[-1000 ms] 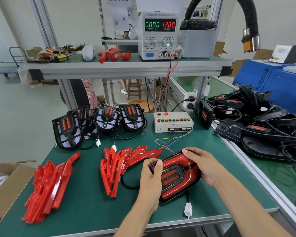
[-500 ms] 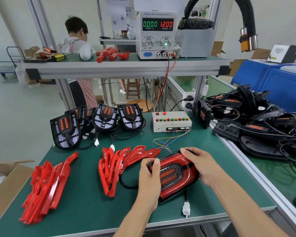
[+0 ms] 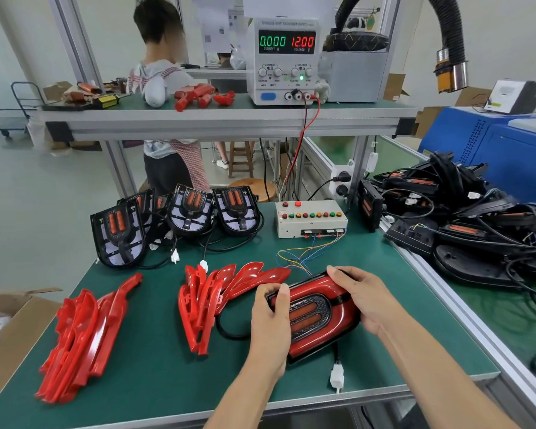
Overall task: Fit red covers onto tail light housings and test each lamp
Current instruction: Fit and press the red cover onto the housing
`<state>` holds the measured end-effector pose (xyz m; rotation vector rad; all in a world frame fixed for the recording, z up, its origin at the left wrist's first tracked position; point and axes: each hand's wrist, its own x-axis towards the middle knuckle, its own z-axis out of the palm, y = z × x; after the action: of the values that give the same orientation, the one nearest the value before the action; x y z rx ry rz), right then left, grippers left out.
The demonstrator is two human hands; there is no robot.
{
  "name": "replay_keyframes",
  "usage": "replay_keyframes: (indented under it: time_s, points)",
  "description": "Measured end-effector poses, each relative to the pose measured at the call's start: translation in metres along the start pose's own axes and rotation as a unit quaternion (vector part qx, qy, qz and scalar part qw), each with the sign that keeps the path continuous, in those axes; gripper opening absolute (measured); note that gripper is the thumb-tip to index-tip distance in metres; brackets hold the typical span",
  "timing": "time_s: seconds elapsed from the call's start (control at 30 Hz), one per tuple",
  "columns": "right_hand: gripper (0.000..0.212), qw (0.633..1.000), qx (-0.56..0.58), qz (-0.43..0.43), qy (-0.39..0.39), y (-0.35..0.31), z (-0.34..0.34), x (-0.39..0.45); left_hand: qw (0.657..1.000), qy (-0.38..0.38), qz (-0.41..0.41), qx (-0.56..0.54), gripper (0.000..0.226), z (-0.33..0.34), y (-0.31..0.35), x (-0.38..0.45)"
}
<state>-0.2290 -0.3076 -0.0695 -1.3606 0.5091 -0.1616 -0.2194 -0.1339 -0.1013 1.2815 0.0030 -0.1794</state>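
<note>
a worker's left hand [image 3: 271, 323] and right hand [image 3: 361, 297] both grip a tail lamp [image 3: 314, 314] lying on the green desk [image 3: 155, 370], thumbs pressing its glossy red cover onto the black housing. little has moved over the past second: the grip has stayed put while the view edged closer, which suggests the cover is still being seated and testing lies ahead. the lamp's white plug [image 3: 337, 376] lies loose near the desk edge, unconnected. nearby fan out curved, shiny red covers [image 3: 211, 301]; bare ribbed housings [image 3: 192, 210] lean behind, beside the button-studded test box [image 3: 310, 218].
</note>
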Motion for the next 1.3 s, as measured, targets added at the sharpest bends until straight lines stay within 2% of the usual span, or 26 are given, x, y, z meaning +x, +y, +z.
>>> replay_keyframes:
  time_s: [0.1, 0.23, 0.33, 0.43, 0.53, 0.67, 0.87, 1.07, 1.3]
  points:
    - [0.024, 1.0, 0.001, -0.001, 0.0, 0.0, -0.002, 0.002, 1.0, -0.019, 0.001, -0.018, 0.007, -0.006, -0.001, 0.0]
    - [0.038, 1.0, -0.004, 0.024, -0.014, 0.002, -0.004, 0.004, 0.998, -0.056, -0.003, -0.035, 0.019, -0.012, -0.007, 0.0]
    - [0.048, 0.999, -0.025, 0.026, -0.03, 0.004, -0.005, 0.004, 0.998, -0.043, -0.019, -0.046, 0.026, -0.01, -0.009, 0.003]
    - [0.04, 0.998, -0.029, 0.034, -0.049, 0.002, -0.01, 0.007, 0.997, -0.03, -0.043, -0.065, 0.028, -0.01, -0.01, 0.006]
    - [0.026, 0.996, 0.018, 0.042, -0.076, 0.0, -0.017, 0.009, 0.994, -0.028, -0.05, -0.091, 0.031, -0.012, -0.011, 0.007]
    - [0.027, 0.992, 0.05, 0.041, -0.106, 0.003, -0.023, 0.006, 0.993, -0.026, -0.054, -0.102, 0.036, -0.012, -0.01, 0.007]
    - [0.041, 0.986, 0.091, 0.035, -0.137, 0.013, -0.034, 0.003, 0.988, -0.012, -0.075, -0.136, 0.036, -0.011, -0.003, 0.003]
    - [0.034, 0.987, 0.077, 0.062, -0.125, 0.015, -0.031, 0.002, 0.981, -0.041, -0.085, -0.167, 0.038, -0.01, 0.002, -0.003]
    - [0.044, 0.987, 0.123, 0.066, -0.077, 0.011, -0.025, 0.003, 0.976, -0.086, -0.085, -0.184, 0.039, -0.013, 0.002, -0.004]
